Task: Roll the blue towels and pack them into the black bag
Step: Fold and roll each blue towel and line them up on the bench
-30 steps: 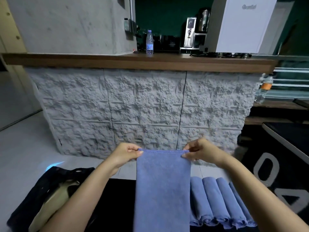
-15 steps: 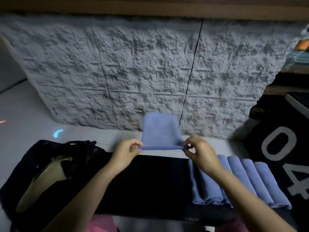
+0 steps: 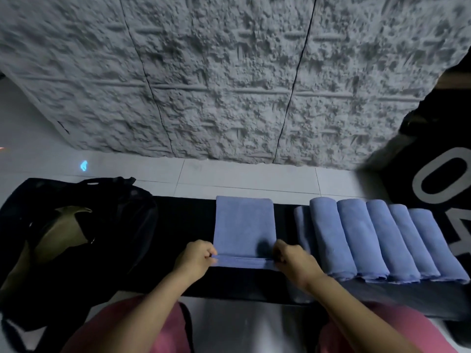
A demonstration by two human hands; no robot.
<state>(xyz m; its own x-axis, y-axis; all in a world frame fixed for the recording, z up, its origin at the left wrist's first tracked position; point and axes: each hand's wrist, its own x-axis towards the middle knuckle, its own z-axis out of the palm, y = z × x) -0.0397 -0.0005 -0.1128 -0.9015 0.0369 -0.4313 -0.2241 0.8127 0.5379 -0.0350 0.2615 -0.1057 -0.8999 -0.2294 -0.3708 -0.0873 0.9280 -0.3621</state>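
Both hands, left hand (image 3: 197,258) and right hand (image 3: 295,259), are pinching with curled fingers the near folded edge of the soft blue towel (image 3: 244,225), which is lying flat, long axis running toward the bench's (image 3: 183,217) far edge.

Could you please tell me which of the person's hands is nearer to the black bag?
Left. The left hand pinches the flat towel's near-left corner, on the side of the bag; the right hand pinches the opposite corner, farther from it.

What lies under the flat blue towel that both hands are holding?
The towel lies on a black surface, which shows on either side of it. The part directly beneath the towel is covered, so anything lying there cannot be seen.
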